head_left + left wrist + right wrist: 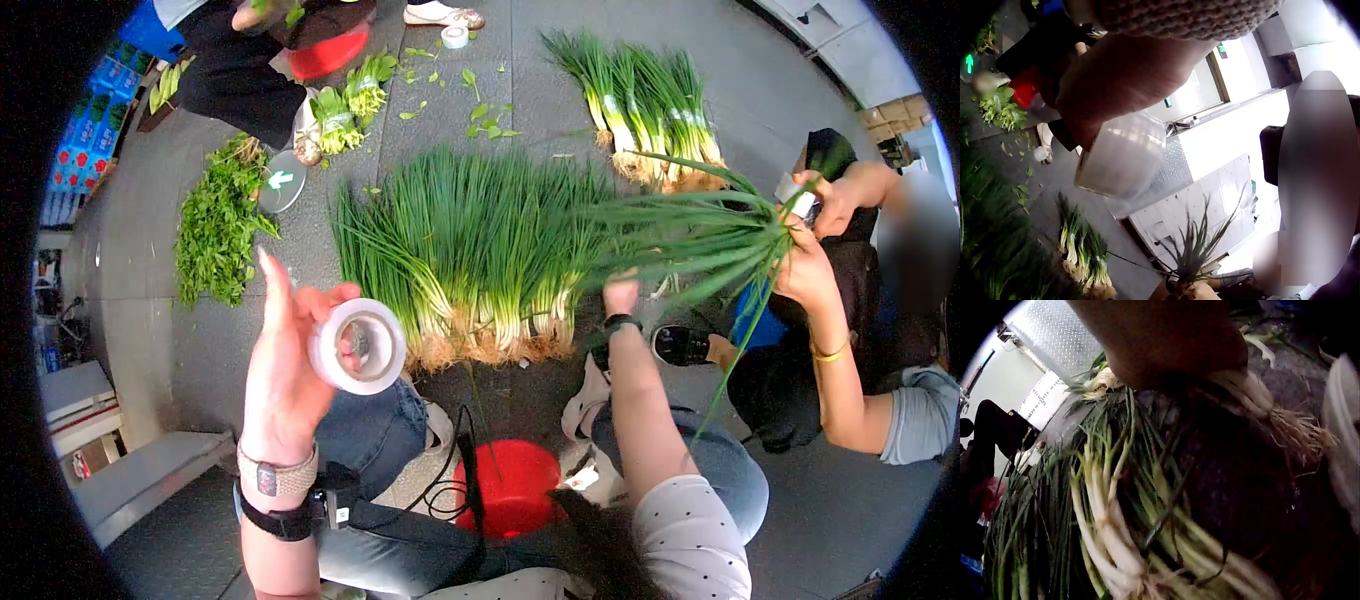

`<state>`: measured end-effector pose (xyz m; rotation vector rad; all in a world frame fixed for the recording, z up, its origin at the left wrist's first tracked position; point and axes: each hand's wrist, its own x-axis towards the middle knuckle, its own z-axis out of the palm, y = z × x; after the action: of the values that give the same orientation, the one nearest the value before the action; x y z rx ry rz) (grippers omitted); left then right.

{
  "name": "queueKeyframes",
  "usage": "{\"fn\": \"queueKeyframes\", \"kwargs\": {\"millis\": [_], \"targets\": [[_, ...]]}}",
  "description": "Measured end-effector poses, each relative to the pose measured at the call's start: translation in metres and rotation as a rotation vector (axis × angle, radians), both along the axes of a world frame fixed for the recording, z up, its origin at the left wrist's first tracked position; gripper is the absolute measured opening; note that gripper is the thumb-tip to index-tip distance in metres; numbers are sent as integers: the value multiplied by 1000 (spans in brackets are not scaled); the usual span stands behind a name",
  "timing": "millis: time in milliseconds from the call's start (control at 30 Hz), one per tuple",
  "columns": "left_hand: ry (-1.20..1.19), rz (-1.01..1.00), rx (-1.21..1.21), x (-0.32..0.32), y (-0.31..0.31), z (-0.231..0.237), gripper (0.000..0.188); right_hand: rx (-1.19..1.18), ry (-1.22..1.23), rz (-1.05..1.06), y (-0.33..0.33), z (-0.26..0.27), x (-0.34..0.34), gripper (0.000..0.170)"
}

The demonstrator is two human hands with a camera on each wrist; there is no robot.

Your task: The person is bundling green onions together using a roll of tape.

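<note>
In the head view my left hand (283,370) is raised over my lap, holding a roll of clear tape (328,350) with fingertips showing inside its ring. The left wrist view shows the tape's broad outer side (1125,156) beside that hand. My right hand (621,292) reaches down at the right end of a long row of spring onions (480,240). From the right wrist camera, this hand (1179,350) grips a few spring onions (1250,394), white stems and roots sticking out on one side; its fingers are mostly hidden.
Opposite on the right, another person's hands (812,240) hold a leafy spring onion bunch (710,235). Taped bunches (655,120) lie behind. Leafy herbs (215,220) and tied greens (335,125) are at left. A red stool (510,485) stands between my legs, near a black cable (440,490).
</note>
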<state>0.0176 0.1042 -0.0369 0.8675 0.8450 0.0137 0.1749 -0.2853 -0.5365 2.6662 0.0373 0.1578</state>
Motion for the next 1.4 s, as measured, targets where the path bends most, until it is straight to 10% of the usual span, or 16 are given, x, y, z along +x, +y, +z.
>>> {"fn": "queueKeyframes", "kwargs": {"millis": [167,367,567,800,1200,1400], "targets": [[-71,-78,29,-7,-8,1,56,-485,34,429,-26,117,46,18],[19,-227,-60,-2,-24,-23,61,484,32,389,88,321,40,29],[-54,-248,-133,-4,-20,-25,69,701,232,776,172,375,-18,36],[-38,-246,-14,-17,-13,-31,64,1132,472,675,229,483,-53,33],[-311,-449,256,-16,-66,17,55,586,179,951,194,537,-115,49],[-221,-363,308,-8,-76,3,53,392,-58,1028,194,533,-126,28]]}}
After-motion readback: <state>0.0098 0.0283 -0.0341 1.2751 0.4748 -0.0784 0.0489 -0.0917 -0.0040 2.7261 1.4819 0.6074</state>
